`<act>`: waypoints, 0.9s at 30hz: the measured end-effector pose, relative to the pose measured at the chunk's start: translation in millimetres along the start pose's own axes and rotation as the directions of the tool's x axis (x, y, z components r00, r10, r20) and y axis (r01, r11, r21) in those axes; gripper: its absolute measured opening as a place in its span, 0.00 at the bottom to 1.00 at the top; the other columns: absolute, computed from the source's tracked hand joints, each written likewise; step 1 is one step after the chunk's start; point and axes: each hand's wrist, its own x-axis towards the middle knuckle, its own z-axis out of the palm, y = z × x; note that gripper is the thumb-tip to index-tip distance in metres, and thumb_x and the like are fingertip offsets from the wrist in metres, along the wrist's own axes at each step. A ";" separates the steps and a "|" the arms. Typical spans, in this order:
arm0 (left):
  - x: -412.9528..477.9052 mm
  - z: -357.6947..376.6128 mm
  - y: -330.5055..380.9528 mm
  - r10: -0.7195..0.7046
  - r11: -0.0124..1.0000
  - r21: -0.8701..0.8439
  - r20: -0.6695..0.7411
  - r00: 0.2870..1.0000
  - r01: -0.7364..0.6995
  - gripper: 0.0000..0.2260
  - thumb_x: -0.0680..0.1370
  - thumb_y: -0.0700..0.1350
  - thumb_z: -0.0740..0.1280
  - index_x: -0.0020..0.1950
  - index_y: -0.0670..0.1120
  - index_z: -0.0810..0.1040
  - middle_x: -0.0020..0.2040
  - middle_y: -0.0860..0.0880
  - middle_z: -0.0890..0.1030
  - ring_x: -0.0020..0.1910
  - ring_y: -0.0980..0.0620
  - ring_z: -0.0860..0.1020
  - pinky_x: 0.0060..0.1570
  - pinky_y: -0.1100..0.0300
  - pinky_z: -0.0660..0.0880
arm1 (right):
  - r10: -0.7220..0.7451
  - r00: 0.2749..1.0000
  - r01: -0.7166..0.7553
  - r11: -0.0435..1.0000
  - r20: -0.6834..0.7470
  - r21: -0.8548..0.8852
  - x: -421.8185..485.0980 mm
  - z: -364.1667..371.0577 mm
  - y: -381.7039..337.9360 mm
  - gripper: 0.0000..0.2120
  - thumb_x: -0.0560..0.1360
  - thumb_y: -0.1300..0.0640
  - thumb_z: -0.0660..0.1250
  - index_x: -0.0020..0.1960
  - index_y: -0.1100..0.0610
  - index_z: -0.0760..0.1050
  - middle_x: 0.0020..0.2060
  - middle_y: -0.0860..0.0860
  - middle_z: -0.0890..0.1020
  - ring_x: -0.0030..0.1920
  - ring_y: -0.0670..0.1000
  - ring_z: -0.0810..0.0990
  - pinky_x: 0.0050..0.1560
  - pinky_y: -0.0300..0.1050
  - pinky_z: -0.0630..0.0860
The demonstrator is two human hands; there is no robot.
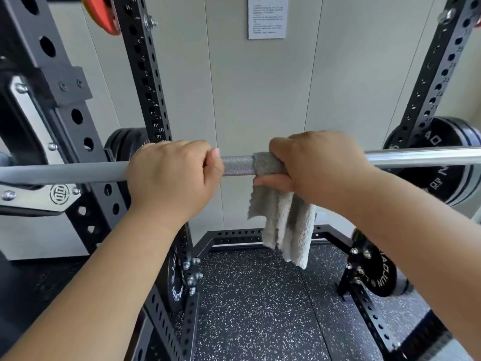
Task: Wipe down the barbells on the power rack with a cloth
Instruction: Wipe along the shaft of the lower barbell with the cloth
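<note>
Barbell (239, 165), racked across mid-frame: left hand (171, 175) curled round bare shaft, right hand (312, 168) clamping grey cloth (281, 217) around knurling; best wiped with firm, overlapping strokes, left hand steadying.

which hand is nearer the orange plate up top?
Left. The left hand grips the barbell below and right of the orange plate; the right hand, holding the cloth on the bar, is farther right.
</note>
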 end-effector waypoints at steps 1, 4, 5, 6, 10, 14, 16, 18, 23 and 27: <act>1.2 -1.1 1.1 -0.019 1.000 0.007 0.015 1.000 0.019 0.19 0.81 0.52 0.53 0.33 0.48 0.71 0.27 0.53 0.66 0.27 0.44 0.66 0.36 0.55 0.57 | 0.016 1.000 -0.016 1.000 0.021 -0.006 2.3 0.0 -2.0 0.31 0.73 0.22 0.51 0.43 0.51 0.64 0.33 0.46 0.70 0.32 0.52 0.72 0.31 0.43 0.68; 2.3 -1.4 7.4 -0.057 0.998 0.029 0.037 0.998 0.055 0.17 0.80 0.51 0.53 0.35 0.48 0.72 0.28 0.50 0.70 0.28 0.43 0.68 0.36 0.54 0.59 | 0.007 1.000 -0.007 1.000 0.001 -0.008 6.6 3.9 -16.9 0.31 0.73 0.22 0.53 0.44 0.51 0.64 0.34 0.46 0.69 0.34 0.53 0.73 0.28 0.42 0.57; 2.4 -0.6 11.7 -0.064 0.998 0.029 0.036 0.997 0.063 0.16 0.80 0.50 0.53 0.35 0.48 0.71 0.28 0.50 0.71 0.29 0.43 0.68 0.36 0.54 0.60 | -0.021 0.999 0.021 1.000 -0.032 -0.006 7.1 5.6 -20.3 0.30 0.73 0.23 0.52 0.45 0.51 0.64 0.34 0.46 0.68 0.36 0.54 0.73 0.28 0.42 0.54; 2.5 0.2 17.1 -0.071 0.997 0.029 0.036 0.997 0.070 0.16 0.81 0.49 0.52 0.35 0.49 0.71 0.29 0.50 0.72 0.29 0.44 0.68 0.36 0.53 0.62 | -0.041 0.997 0.041 0.999 -0.059 -0.003 6.7 5.7 -22.0 0.30 0.74 0.23 0.52 0.45 0.51 0.63 0.34 0.46 0.67 0.36 0.54 0.74 0.28 0.42 0.51; 6.4 -4.9 28.7 -0.080 0.995 0.069 0.112 0.990 0.072 0.20 0.81 0.50 0.50 0.34 0.47 0.73 0.27 0.51 0.69 0.27 0.45 0.66 0.34 0.55 0.63 | -0.053 0.998 0.049 0.994 0.040 0.093 2.8 -0.5 -7.4 0.27 0.76 0.25 0.53 0.46 0.50 0.61 0.35 0.46 0.67 0.38 0.53 0.73 0.28 0.42 0.56; 21.9 -10.9 26.1 -0.152 0.988 0.084 0.309 0.939 0.132 0.23 0.81 0.54 0.48 0.32 0.47 0.71 0.28 0.50 0.70 0.30 0.45 0.72 0.32 0.55 0.69 | -0.052 0.984 0.030 0.992 0.173 0.126 5.8 -10.5 12.4 0.29 0.74 0.23 0.51 0.39 0.50 0.63 0.35 0.47 0.72 0.34 0.49 0.72 0.30 0.43 0.65; 28.0 -10.7 26.8 -0.183 0.983 0.094 0.343 0.921 0.160 0.23 0.81 0.54 0.49 0.33 0.47 0.73 0.29 0.48 0.73 0.30 0.46 0.72 0.32 0.56 0.68 | -0.062 0.975 0.031 0.989 0.214 0.142 10.0 -15.4 12.3 0.30 0.73 0.22 0.50 0.39 0.50 0.65 0.35 0.47 0.73 0.34 0.49 0.72 0.32 0.44 0.69; 30.1 -9.7 27.7 -0.178 0.983 0.104 0.340 0.924 0.151 0.23 0.81 0.53 0.50 0.32 0.46 0.74 0.29 0.48 0.73 0.29 0.47 0.72 0.31 0.56 0.67 | -0.076 0.970 0.041 0.987 0.231 0.154 19.3 -18.4 5.5 0.31 0.73 0.22 0.50 0.40 0.50 0.67 0.36 0.48 0.72 0.34 0.50 0.72 0.33 0.45 0.69; 32.9 -13.3 25.9 -0.194 0.980 0.117 0.415 0.889 0.159 0.22 0.80 0.51 0.51 0.31 0.44 0.73 0.29 0.46 0.74 0.29 0.46 0.72 0.29 0.56 0.65 | -0.111 0.984 0.127 0.986 -0.139 0.111 16.4 11.9 -24.9 0.29 0.72 0.27 0.64 0.39 0.53 0.63 0.29 0.46 0.68 0.29 0.53 0.74 0.31 0.42 0.59; 41.1 -15.6 22.8 -0.189 0.982 0.090 0.541 0.819 0.167 0.19 0.80 0.50 0.51 0.33 0.43 0.70 0.30 0.45 0.72 0.29 0.46 0.70 0.29 0.56 0.62 | -0.112 0.982 0.127 0.987 -0.152 0.097 7.7 10.4 -7.9 0.29 0.71 0.26 0.65 0.41 0.52 0.64 0.29 0.45 0.69 0.27 0.52 0.72 0.31 0.42 0.57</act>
